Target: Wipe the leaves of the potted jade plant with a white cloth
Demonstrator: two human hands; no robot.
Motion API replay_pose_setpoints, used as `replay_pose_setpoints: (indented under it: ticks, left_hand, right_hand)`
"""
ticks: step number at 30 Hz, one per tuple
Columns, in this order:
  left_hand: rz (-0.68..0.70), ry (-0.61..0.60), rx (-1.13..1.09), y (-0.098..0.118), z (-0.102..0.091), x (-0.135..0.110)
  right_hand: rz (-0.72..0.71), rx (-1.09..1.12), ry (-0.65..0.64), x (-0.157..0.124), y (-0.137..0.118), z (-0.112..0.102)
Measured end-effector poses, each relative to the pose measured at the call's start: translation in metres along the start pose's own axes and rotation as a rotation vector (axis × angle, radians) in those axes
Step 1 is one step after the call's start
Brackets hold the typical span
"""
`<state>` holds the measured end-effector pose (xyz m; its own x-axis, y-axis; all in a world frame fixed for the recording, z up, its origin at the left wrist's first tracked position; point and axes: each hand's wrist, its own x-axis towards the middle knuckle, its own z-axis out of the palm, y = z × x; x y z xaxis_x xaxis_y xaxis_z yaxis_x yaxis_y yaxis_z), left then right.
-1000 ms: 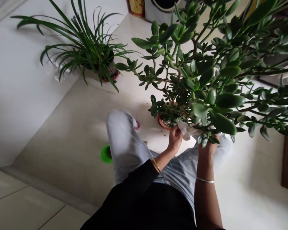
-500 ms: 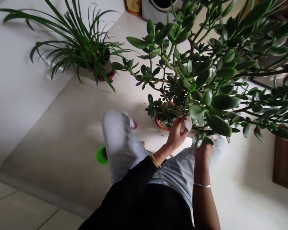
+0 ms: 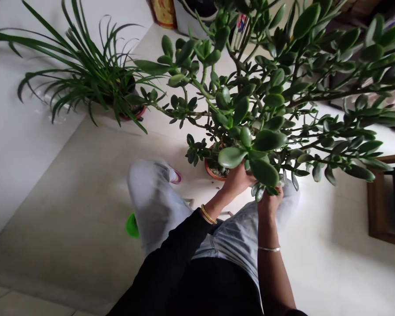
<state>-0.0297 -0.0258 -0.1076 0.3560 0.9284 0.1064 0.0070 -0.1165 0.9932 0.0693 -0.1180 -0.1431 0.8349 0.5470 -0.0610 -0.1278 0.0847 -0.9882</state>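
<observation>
A large jade plant (image 3: 240, 112) with thick glossy leaves rises from a terracotta-coloured pot (image 3: 216, 176) and spreads over both hands. My left hand (image 3: 238, 181), with a gold bangle at the wrist, reaches in under the big front leaves; they hide its fingertips and anything between them. Close beside it, my right hand (image 3: 270, 202), with a silver bracelet, is curled closed behind a small cluster of leaves (image 3: 261, 192). What it grips is covered. A bit of something whitish (image 3: 281, 181) shows at its fingers, too small to name.
A long-leaved potted plant (image 3: 118, 87) stands by the white wall on the left. A green container (image 3: 132, 226) sits beside my left knee. At the right is a wooden frame-like piece of furniture (image 3: 377, 210). A yellow-red container (image 3: 164, 13) stands at the back.
The view has shifted, so the plants sit further left. A whitish tissue pinched in my left hand earlier is now out of sight, and that hand lies deeper behind the leaves.
</observation>
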Motion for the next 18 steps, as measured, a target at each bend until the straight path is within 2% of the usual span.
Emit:
replay_pose_setpoints:
  ticks: [3, 5, 8, 18]
  left_hand:
    - [0.035, -0.095, 0.079, 0.0015, -0.0036, 0.0039]
    - [0.049, -0.115, 0.145, 0.0024, -0.0051, 0.004]
    - [0.052, -0.113, 0.218, 0.0029, -0.0042, 0.003]
    - [0.03, -0.079, 0.211, 0.0049, -0.0028, -0.0004]
  right_hand:
    - [-0.007, 0.025, -0.003, 0.0009, -0.0006, 0.0028]
    - [-0.006, 0.027, -0.018, 0.0011, -0.0017, 0.0042]
    - [-0.007, 0.03, -0.033, 0.0005, -0.0036, 0.0054]
    - [0.002, 0.061, -0.001, -0.0012, -0.0008, 0.0045]
